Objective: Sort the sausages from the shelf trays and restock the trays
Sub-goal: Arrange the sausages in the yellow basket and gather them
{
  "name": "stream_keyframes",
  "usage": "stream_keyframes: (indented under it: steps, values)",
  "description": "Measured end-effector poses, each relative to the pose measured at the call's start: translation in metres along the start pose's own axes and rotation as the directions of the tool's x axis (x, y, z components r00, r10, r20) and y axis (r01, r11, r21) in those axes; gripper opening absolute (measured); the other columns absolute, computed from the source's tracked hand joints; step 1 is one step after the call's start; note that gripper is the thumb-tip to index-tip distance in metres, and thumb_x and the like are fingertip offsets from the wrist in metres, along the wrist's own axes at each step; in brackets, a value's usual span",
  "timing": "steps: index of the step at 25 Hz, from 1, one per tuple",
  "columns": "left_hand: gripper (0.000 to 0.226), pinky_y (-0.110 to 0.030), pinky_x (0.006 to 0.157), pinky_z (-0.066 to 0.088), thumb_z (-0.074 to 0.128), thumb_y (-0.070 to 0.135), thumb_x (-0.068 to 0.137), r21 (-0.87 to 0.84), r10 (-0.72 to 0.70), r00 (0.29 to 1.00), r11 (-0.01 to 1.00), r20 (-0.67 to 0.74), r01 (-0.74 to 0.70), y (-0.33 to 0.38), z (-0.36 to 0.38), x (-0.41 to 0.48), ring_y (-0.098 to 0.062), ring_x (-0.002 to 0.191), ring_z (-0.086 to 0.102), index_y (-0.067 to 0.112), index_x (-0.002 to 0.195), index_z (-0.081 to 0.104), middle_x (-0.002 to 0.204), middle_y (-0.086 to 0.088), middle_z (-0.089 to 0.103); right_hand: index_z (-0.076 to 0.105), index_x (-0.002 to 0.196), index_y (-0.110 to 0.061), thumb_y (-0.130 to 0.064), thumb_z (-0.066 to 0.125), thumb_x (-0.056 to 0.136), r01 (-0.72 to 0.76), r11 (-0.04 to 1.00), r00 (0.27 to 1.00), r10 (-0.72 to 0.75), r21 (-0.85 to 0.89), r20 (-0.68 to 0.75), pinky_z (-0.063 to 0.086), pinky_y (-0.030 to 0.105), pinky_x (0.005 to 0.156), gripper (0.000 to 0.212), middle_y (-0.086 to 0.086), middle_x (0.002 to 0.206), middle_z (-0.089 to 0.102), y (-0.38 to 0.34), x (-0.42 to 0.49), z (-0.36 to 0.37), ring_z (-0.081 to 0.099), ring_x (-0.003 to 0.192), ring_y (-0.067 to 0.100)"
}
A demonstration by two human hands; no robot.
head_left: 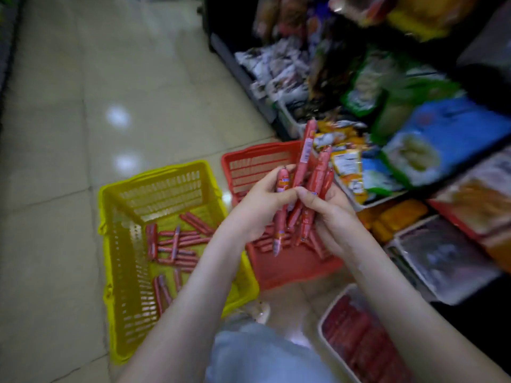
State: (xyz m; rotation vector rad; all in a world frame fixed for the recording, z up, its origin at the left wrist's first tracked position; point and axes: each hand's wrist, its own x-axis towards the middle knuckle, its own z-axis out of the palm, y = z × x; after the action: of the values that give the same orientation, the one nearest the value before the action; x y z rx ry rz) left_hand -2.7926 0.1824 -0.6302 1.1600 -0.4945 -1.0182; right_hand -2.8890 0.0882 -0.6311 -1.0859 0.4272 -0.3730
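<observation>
1. Shelf packets (414, 150), right of the aisle: blurred, so I cannot read the labels.
2. Yellow basket (109, 272), on the floor at left. Loose sausages (177, 244) lie scattered on its bottom; I take it for one sorting bin.
3. Red basket (290, 269), touching the yellow one on its right, directly under both hands. More sausages lie inside, mostly hidden. I judge it the second bin, set close so a drop is short.
4. White tray (322, 323), floor, lower right, packed with rows of red sticks (359, 349); likely a shelf tray pulled out for restocking.
5. Right hand (331, 211): fingers curled round a bundle of sausages (312, 183), which fans upward so each can be checked.
6. Left hand (262, 203): fingers clamped on a shorter sausage (282, 181), thumb meeting the right thumb. I judge it is being drawn from the bundle for sorting.
</observation>
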Motion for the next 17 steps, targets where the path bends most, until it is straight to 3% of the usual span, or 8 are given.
stream_keyframes:
  steps: [3, 6, 8, 10, 12, 13, 17]
  values:
    - [0.031, -0.035, 0.071, 0.055, 0.056, -0.002, 0.090, 0.046, -0.084, 0.972, 0.996, 0.221, 0.076, 0.001, 0.101, 0.000, -0.018, 0.074, 0.060, 0.013, 0.117, 0.058, 0.079, -0.007, 0.061, 0.050, 0.126, 0.004, -0.005, 0.059, 0.078, 0.093, 0.996, 0.982, -0.090, 0.007, -0.166, 0.057, 0.034, 0.078, 0.049, 0.013, 0.098, 0.071, -0.058, -0.075, -0.056, 0.069, 0.087, 0.023]
    - [0.015, -0.031, 0.060, 0.049, 0.055, 0.003, 0.092, 0.142, -0.290, 0.889, 0.956, 0.353, 0.256, -0.039, 0.198, 0.001, -0.020, 0.063, 0.053, 0.017, 0.096, 0.058, 0.071, -0.010, 0.054, 0.048, 0.123, 0.009, -0.018, 0.077, 0.069, 0.111, 0.994, 0.909, -0.102, 0.000, -0.403, 0.057, 0.036, 0.062, 0.067, 0.015, 0.085, 0.068, -0.078, -0.158, -0.124, 0.068, 0.071, 0.025]
    - [0.011, -0.032, 0.060, 0.047, 0.052, 0.012, 0.097, 0.227, -0.441, 0.820, 0.896, 0.364, 0.382, -0.079, 0.253, -0.005, -0.021, 0.061, 0.054, 0.019, 0.089, 0.054, 0.072, -0.009, 0.056, 0.054, 0.116, 0.006, -0.011, 0.071, 0.074, 0.083, 0.996, 0.838, -0.048, 0.040, -0.544, 0.057, 0.039, 0.065, 0.048, 0.014, 0.087, 0.068, -0.068, -0.211, -0.171, 0.067, 0.072, 0.025]
    - [0.015, -0.025, 0.052, 0.047, 0.047, 0.015, 0.099, 0.311, -0.533, 0.784, 0.840, 0.318, 0.445, -0.127, 0.291, -0.013, -0.013, 0.051, 0.054, 0.019, 0.085, 0.050, 0.066, -0.005, 0.054, 0.060, 0.097, -0.005, 0.004, 0.061, 0.081, 0.024, 0.998, 0.747, 0.022, 0.060, -0.665, 0.055, 0.034, 0.066, 0.019, 0.006, 0.075, 0.069, -0.046, -0.253, -0.218, 0.065, 0.064, 0.017]
    - [0.012, -0.018, 0.041, 0.045, 0.048, 0.010, 0.099, 0.372, -0.574, 0.790, 0.796, 0.216, 0.477, -0.185, 0.300, -0.018, -0.005, 0.040, 0.053, 0.015, 0.088, 0.051, 0.060, -0.004, 0.053, 0.053, 0.082, -0.010, 0.011, 0.060, 0.081, -0.114, 0.990, 0.640, 0.134, 0.079, -0.757, 0.049, 0.032, 0.061, 0.023, 0.006, 0.065, 0.058, -0.011, -0.280, -0.257, 0.058, 0.055, 0.016]
    - [0.007, -0.018, 0.043, 0.047, 0.051, 0.008, 0.097, 0.397, -0.596, 0.788, 0.768, 0.155, 0.503, -0.217, 0.295, -0.018, -0.005, 0.041, 0.055, 0.012, 0.091, 0.052, 0.064, -0.008, 0.056, 0.050, 0.081, -0.010, 0.012, 0.060, 0.080, -0.185, 0.976, 0.583, 0.202, 0.113, -0.787, 0.049, 0.031, 0.057, 0.024, 0.008, 0.064, 0.054, 0.011, -0.288, -0.275, 0.055, 0.053, 0.017]
    - [0.008, -0.036, 0.080, 0.054, 0.064, 0.006, 0.087, 0.574, -0.685, 0.726, 0.571, -0.062, 0.587, -0.323, 0.240, -0.010, -0.024, 0.078, 0.062, 0.012, 0.091, 0.059, 0.087, -0.014, 0.062, 0.056, 0.080, -0.006, 0.012, 0.053, 0.076, -0.411, 0.881, 0.418, 0.410, 0.234, -0.810, 0.047, 0.028, 0.048, 0.019, 0.011, 0.056, 0.052, 0.110, -0.292, -0.325, 0.053, 0.044, 0.019]
